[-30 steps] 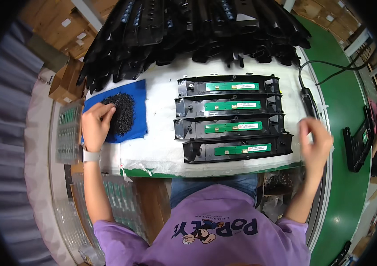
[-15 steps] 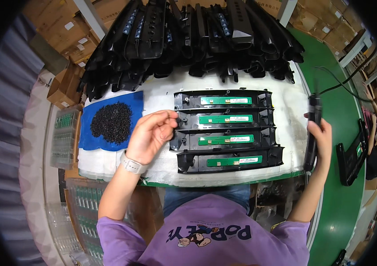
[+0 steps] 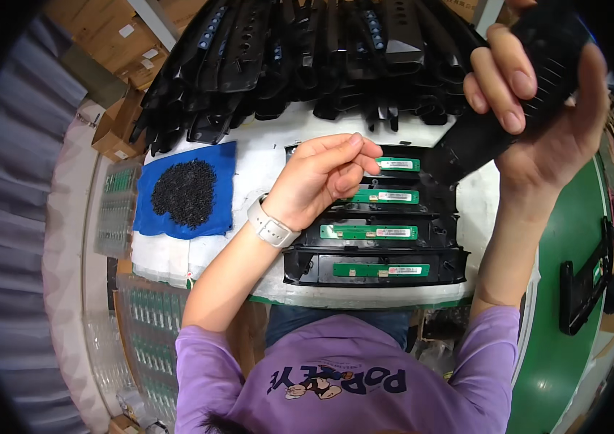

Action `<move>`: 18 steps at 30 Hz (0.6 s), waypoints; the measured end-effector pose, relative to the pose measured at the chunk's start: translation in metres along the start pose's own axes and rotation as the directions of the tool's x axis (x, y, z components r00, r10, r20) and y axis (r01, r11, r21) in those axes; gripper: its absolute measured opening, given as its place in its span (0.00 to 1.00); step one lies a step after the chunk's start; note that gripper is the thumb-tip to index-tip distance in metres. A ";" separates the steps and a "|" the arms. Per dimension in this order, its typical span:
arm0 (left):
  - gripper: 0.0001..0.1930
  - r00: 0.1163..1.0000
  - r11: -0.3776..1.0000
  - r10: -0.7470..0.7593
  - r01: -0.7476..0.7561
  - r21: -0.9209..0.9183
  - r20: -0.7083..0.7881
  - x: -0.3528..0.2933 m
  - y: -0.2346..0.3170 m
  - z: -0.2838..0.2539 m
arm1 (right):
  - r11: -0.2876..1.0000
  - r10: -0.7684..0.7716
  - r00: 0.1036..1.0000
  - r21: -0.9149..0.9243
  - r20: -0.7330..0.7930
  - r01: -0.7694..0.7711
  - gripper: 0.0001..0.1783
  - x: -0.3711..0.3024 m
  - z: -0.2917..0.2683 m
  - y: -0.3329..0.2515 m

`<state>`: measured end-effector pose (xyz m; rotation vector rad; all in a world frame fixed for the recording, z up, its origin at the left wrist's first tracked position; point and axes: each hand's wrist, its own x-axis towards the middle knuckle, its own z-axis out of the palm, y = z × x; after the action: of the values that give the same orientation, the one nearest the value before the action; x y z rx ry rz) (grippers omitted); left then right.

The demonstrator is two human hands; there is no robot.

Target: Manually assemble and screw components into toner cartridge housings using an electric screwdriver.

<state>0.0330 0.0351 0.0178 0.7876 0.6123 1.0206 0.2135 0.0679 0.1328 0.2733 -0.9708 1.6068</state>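
My right hand [image 3: 538, 145] is raised close to the camera, wrapped round a black electric screwdriver [image 3: 552, 58] with a ribbed grip. The tool's narrower end slants down to the left, covering the right ends of the far panels. Thumb and fingertips of my left hand [image 3: 321, 177] are pinched together over the two far panels; anything between them is too small to make out. Several long black plastic panels [image 3: 299, 269] lie in a stacked row, each with a green circuit board [image 3: 369, 232] inside. Left of them, a heap of small black screws [image 3: 184, 192] rests on a blue cloth [image 3: 221, 163].
Black plastic housings [image 3: 249, 65] are piled along the far side of the white-covered table [image 3: 252, 137]. Trays of green boards [image 3: 153, 318] stand at the lower left, and cardboard boxes [image 3: 117, 119] behind. Another black panel [image 3: 574, 289] is over the green floor [image 3: 549, 347] at right.
My right hand has risen from the table's right edge toward the camera, bringing the screwdriver inward and tilting it. My left hand has shifted right, from the panels' left ends to over the boards.
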 end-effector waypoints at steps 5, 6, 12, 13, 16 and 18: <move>0.12 0.999 0.999 -0.001 -0.001 -0.047 -0.048 -0.007 -0.010 -0.006 | 0.985 0.068 0.980 -0.169 0.185 -0.036 0.33 -0.005 -0.032 -0.007; 0.12 0.997 0.998 0.010 -0.015 -0.061 -0.071 -0.011 -0.013 -0.007 | 0.985 0.077 0.981 -0.163 0.178 -0.048 0.33 -0.006 -0.036 -0.005; 0.13 1.000 0.998 -0.026 0.026 -0.064 -0.003 -0.015 -0.011 -0.005 | 0.973 0.069 0.989 -0.229 0.132 -0.037 0.30 -0.023 -0.051 -0.006; 0.13 0.999 0.999 -0.031 0.031 -0.021 -0.006 -0.015 -0.011 -0.004 | 0.974 0.074 0.990 -0.222 0.124 -0.045 0.30 -0.025 -0.054 -0.005; 0.13 0.999 1.000 -0.027 0.027 0.005 -0.018 -0.017 -0.014 -0.003 | 0.974 0.078 0.992 -0.218 0.097 -0.056 0.30 -0.031 -0.063 -0.004; 0.12 0.999 0.999 -0.029 0.029 0.018 -0.019 -0.017 -0.015 -0.002 | 0.974 0.081 0.993 -0.220 0.081 -0.061 0.30 -0.039 -0.059 -0.002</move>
<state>0.0320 0.0160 0.0057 0.7836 0.6482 0.9982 0.2453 0.0821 0.0717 0.1627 -1.2275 1.5475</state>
